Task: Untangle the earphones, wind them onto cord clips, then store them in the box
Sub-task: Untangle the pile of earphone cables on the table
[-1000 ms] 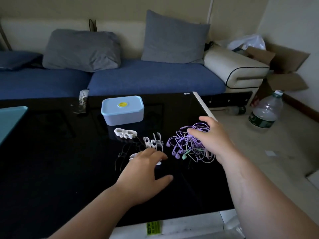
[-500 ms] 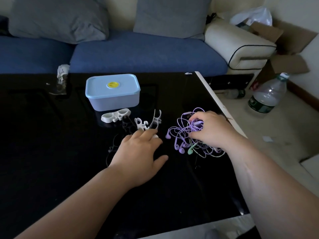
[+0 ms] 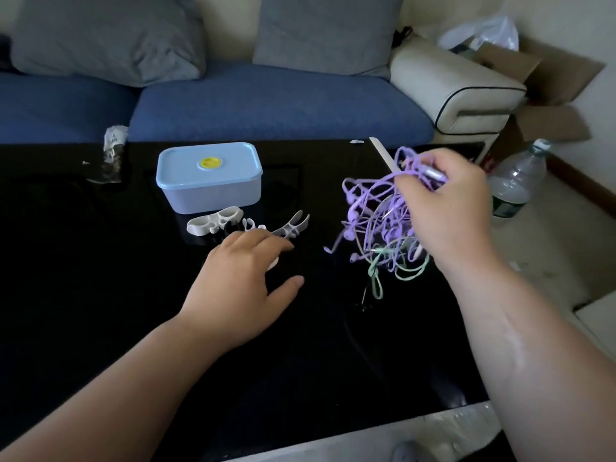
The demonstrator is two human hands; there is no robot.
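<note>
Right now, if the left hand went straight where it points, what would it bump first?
Probably the forked white cord clip just past the fingertips of the left hand; depth is hard to judge.

Black table (image 3: 100, 311) carries blue box (image 3: 209, 176), cord clips (image 3: 213, 224).

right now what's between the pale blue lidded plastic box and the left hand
In the head view, white plastic cord clips lie on the black table between the pale blue lidded box and the left hand.
</note>
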